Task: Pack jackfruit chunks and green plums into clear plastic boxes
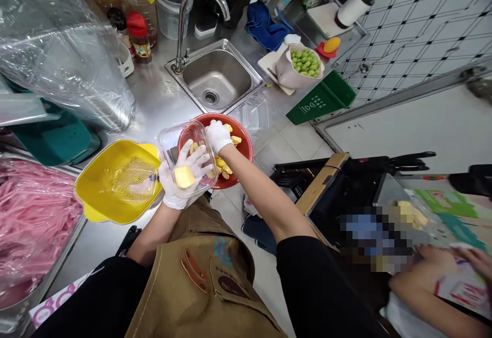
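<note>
Both my hands wear white gloves. My left hand (pixel 180 182) holds a clear plastic container (pixel 175 141) tilted above the counter, with a yellow fruit piece (pixel 184 176) inside it. My right hand (pixel 218 134) reaches into a red bowl (pixel 244 148) of yellow fruit pieces (pixel 223 166), fingers curled over them; whether they hold a piece is hidden. The bowl sits at the counter's edge, just behind the container.
A yellow colander (pixel 115 184) sits left of the container. A steel sink (pixel 215 77) with a tap lies behind. A bowl of green fruit (pixel 303 64) stands at the back right. Plastic bags (pixel 57 51) and pink straws (pixel 31 215) fill the left. Another person's hands (pixel 442 261) work at lower right.
</note>
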Motion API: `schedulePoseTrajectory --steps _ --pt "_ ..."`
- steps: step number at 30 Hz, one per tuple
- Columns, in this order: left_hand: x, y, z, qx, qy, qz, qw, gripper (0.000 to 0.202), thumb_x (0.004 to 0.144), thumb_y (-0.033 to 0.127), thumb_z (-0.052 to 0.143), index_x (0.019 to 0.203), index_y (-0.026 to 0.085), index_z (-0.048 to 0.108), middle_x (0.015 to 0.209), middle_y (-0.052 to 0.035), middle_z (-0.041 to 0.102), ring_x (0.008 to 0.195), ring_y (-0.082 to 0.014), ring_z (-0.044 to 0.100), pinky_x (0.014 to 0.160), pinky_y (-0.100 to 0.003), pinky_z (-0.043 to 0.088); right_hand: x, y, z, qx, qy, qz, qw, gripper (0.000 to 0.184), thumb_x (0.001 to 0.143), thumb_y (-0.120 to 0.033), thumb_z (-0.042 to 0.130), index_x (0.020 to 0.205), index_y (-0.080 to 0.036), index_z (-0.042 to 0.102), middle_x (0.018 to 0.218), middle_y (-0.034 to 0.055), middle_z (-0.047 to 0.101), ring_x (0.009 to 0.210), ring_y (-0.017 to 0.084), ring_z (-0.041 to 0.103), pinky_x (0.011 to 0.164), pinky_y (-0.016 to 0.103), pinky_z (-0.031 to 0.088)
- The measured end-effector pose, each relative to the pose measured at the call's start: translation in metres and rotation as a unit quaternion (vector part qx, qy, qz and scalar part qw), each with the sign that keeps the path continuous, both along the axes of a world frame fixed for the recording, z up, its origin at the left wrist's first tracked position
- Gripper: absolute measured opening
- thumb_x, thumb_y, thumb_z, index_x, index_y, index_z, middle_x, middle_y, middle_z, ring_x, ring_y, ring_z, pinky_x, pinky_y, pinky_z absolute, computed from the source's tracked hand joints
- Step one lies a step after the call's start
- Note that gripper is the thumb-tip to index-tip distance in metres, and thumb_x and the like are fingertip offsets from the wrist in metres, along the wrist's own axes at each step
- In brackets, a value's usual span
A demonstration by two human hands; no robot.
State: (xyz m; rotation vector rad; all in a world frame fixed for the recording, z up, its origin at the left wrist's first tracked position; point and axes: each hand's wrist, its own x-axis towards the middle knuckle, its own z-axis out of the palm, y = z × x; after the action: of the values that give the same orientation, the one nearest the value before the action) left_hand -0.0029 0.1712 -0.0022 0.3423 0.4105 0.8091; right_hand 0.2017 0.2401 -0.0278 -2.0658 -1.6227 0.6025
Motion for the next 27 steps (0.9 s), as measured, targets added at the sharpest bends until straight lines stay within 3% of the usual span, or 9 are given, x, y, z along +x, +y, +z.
schedulePoseTrajectory --steps 3,6,10,12,14,17,20,24,27 --pt "-0.001 0.000 0.001 0.005 0.000 0.002 1.000 0.086 0.081 0.084 0.069 0.148 0.029 0.067 0.151 -0.0181 0.069 0.155 -0.0483 0.051 0.119 -0.069 0.051 0.008 -0.016 0.023 -0.023 -0.026 -0.070 0.997 0.007 0.086 -0.013 0.074 0.092 -0.014 0.071 0.114 0.0234 0.073 0.114 0.037 0.067 0.105 0.055 0.053" --pt "0.000 -0.002 -0.001 0.012 -0.013 -0.005 1.000 0.087 0.081 0.084 0.068 0.148 0.029 0.066 0.154 -0.0184 0.068 0.157 -0.0479 0.050 0.121 -0.069 0.050 0.018 -0.050 0.048 0.025 0.166 -0.149 0.974 0.017 0.091 -0.033 0.071 0.100 -0.018 0.072 0.101 0.0083 0.075 0.094 0.024 0.069 0.091 0.041 0.059" --pt "0.007 -0.009 -0.005 0.014 -0.031 -0.017 0.999 0.083 0.084 0.082 0.067 0.147 0.028 0.068 0.155 -0.0181 0.068 0.159 -0.0470 0.048 0.121 -0.068 0.050 0.026 -0.107 0.073 0.048 0.491 -0.196 0.847 0.040 0.086 -0.057 0.074 0.103 -0.020 0.073 0.088 0.0026 0.075 0.068 0.016 0.061 0.059 0.029 0.052" --pt "0.011 -0.015 -0.005 0.014 -0.037 -0.022 0.999 0.077 0.086 0.079 0.066 0.145 0.028 0.070 0.155 -0.0171 0.068 0.160 -0.0457 0.047 0.122 -0.067 0.050 0.024 -0.134 0.081 0.050 0.561 -0.209 0.800 0.042 0.084 -0.059 0.077 0.102 -0.021 0.074 0.090 0.0037 0.077 0.064 0.015 0.060 0.053 0.027 0.050" --pt "0.016 -0.021 -0.005 0.021 -0.041 -0.026 0.999 0.073 0.089 0.076 0.064 0.144 0.029 0.070 0.156 -0.0155 0.067 0.161 -0.0434 0.047 0.124 -0.065 0.049 0.017 -0.160 0.089 0.068 0.584 -0.221 0.779 0.044 0.080 -0.060 0.081 0.102 -0.022 0.075 0.095 0.0048 0.080 0.067 0.016 0.064 0.054 0.028 0.055" --pt "0.022 -0.030 -0.008 0.043 -0.034 -0.041 0.998 0.072 0.090 0.075 0.064 0.145 0.029 0.068 0.160 -0.0145 0.064 0.159 -0.0416 0.050 0.125 -0.065 0.047 -0.004 -0.192 0.100 0.108 0.560 -0.223 0.791 0.050 0.073 -0.062 0.091 0.102 -0.024 0.076 0.099 0.0044 0.081 0.081 0.020 0.072 0.064 0.031 0.063" --pt "0.025 -0.036 -0.015 0.071 -0.017 -0.050 0.996 0.075 0.087 0.075 0.067 0.147 0.029 0.065 0.161 -0.0163 0.063 0.155 -0.0424 0.054 0.121 -0.065 0.050 -0.034 -0.217 0.106 0.150 0.472 -0.227 0.839 0.045 0.076 -0.059 0.092 0.100 -0.024 0.076 0.095 0.0025 0.079 0.085 0.022 0.074 0.072 0.035 0.065" --pt "0.027 -0.044 -0.020 0.126 -0.003 -0.017 0.992 0.072 0.091 0.078 0.063 0.146 0.030 0.063 0.156 -0.0135 0.066 0.153 -0.0398 0.056 0.118 -0.057 0.052 -0.071 -0.230 0.107 0.196 0.274 -0.227 0.914 0.027 0.089 -0.045 0.079 0.103 -0.022 0.075 0.100 0.0044 0.079 0.088 0.022 0.074 0.086 0.040 0.064" --pt "0.030 -0.053 -0.014 0.145 -0.004 0.008 0.989 0.068 0.090 0.079 0.066 0.142 0.035 0.065 0.152 -0.0086 0.069 0.151 -0.0373 0.059 0.119 -0.053 0.052 -0.090 -0.227 0.101 0.224 0.103 -0.239 0.939 0.021 0.094 -0.040 0.072 0.106 -0.022 0.074 0.108 0.0079 0.078 0.097 0.025 0.075 0.093 0.042 0.062"
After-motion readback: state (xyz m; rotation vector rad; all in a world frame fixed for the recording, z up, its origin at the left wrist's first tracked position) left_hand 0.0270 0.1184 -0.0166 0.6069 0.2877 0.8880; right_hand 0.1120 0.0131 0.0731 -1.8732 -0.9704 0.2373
